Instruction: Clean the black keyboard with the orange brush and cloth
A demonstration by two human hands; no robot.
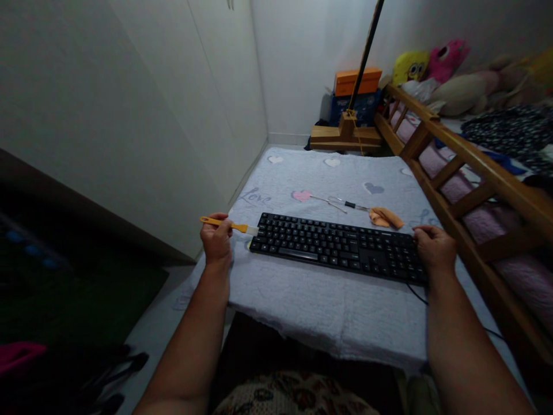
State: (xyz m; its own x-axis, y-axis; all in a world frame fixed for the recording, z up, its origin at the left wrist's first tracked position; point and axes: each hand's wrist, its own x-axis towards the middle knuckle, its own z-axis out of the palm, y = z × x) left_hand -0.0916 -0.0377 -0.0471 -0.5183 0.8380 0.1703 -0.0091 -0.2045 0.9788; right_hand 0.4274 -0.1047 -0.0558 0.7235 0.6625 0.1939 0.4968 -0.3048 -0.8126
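Note:
A black keyboard [341,246] lies across a low table covered with a pale cloth [328,305] printed with hearts. My left hand [216,239] is closed around the handle of an orange brush [228,224], whose white bristles touch the keyboard's left end. My right hand [434,249] is curled over the keyboard's right end, gripping it. Beyond the keyboard lie an orange cloth [385,217] and thin metal tools [341,202].
A wooden bed rail [466,155] runs along the right, with plush toys [427,63] and bedding behind it. An orange box [358,80] and a wooden stand with a dark pole [345,134] sit at the far end. White wall panels are on the left. A cable [417,295] trails off the keyboard's right end.

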